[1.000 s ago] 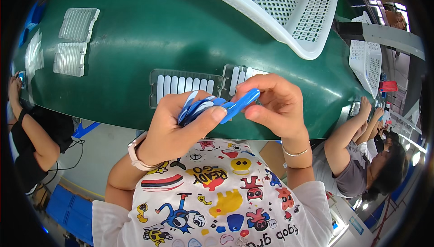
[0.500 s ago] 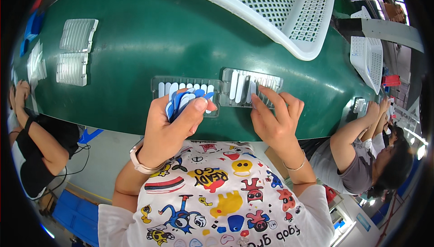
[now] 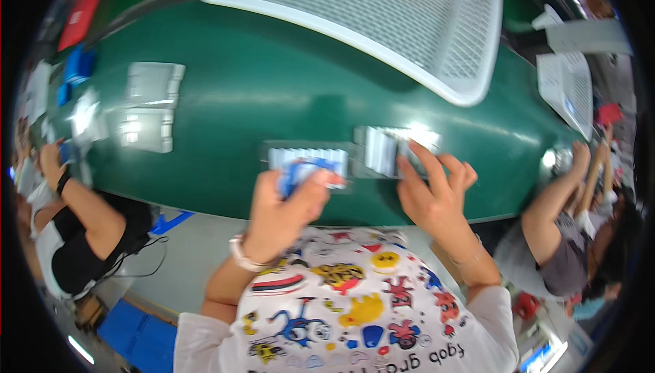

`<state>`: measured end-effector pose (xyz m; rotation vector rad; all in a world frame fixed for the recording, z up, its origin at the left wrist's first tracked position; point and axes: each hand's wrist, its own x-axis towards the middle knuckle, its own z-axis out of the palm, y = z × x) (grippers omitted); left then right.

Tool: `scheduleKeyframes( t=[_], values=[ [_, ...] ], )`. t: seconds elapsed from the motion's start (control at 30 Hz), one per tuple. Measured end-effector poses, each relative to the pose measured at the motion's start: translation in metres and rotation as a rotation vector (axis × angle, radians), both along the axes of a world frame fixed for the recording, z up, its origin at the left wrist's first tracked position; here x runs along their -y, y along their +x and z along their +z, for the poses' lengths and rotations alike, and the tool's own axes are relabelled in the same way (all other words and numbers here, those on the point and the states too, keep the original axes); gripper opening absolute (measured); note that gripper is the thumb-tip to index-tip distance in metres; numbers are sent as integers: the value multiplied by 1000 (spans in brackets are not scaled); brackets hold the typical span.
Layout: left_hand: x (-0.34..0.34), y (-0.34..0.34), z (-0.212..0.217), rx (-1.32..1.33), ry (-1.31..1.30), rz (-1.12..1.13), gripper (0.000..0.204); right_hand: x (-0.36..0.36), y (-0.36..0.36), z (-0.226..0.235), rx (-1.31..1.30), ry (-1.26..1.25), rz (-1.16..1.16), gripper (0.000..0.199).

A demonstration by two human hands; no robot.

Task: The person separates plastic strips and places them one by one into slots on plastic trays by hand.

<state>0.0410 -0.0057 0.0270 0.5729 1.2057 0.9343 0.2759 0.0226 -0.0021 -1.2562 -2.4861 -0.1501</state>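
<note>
My left hand point(image 3: 290, 206) is closed around a bundle of small round-ended strips point(image 3: 295, 171), blue on one side and white on the other. It is over the near edge of a clear ridged tray point(image 3: 269, 148), where several white strips point(image 3: 314, 154) lie side by side. To the right a second clear tray point(image 3: 359, 135) carries a few white strips point(image 3: 379, 151) at its left end. Over this tray, the thumb and index finger of my right hand point(image 3: 438, 192) pinch at a strip, blurred and partly hidden by the fingers.
A large white perforated basket point(image 3: 334, 25) takes up the far side of the green table point(image 3: 259, 93). Two clear trays point(image 3: 154, 83) lie to the left. Co-workers' arms point(image 3: 92, 199) show at both sides, and a smaller white basket point(image 3: 565, 86) stands at far right.
The whole view has shifted, so the table and trays appear further right and lower, and blurred. My left hand still holds the bundle; my right fingers remain at the right tray.
</note>
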Motion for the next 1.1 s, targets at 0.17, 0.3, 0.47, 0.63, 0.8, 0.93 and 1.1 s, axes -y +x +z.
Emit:
scheduleKeyframes(
  t=[0.17, 0.3, 0.47, 0.63, 0.8, 0.93, 1.1],
  values=[
    [8, -12, -8, -1, 21, -79, 27, 12, -14, 1, 134, -140, 95, 37],
    [10, 1, -13, 76, 126, -41, 28, 20, 12, -7, 140, -185, 37, 38],
    [12, 5, -6, 83, 143, -4, 28, 4, 20, -11, 77, -223, 200, 29],
    [5, -2, -3, 113, 105, -36, 31, 6, 21, -16, 106, -258, 153, 31],
    [5, -2, -5, 92, 127, -57, 30, 10, 4, -10, 185, -235, 80, 35],
    [4, -5, -2, 113, 142, -46, 29, 11, 9, -8, 216, -217, 100, 41],
    [8, -8, -7, 95, 174, -23, 28, 14, 9, -13, 231, -178, 173, 44]
  ],
)
